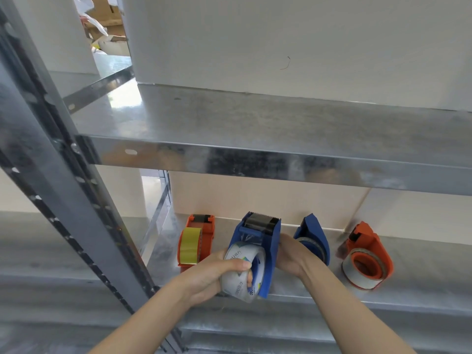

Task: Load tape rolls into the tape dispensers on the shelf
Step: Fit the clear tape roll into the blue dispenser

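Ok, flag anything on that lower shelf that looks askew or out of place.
The right-hand orange dispenser looks tipped onto its side, roll core facing up, while the left orange dispenser stands upright. Nothing looks spilled or broken.

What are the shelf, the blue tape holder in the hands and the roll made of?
The shelf looks like bare metal: grey, mottled, with a dull shine. The blue dispenser looks like hard plastic: smooth, evenly coloured, moulded edges. The roll seems to be glossy, see-through film.
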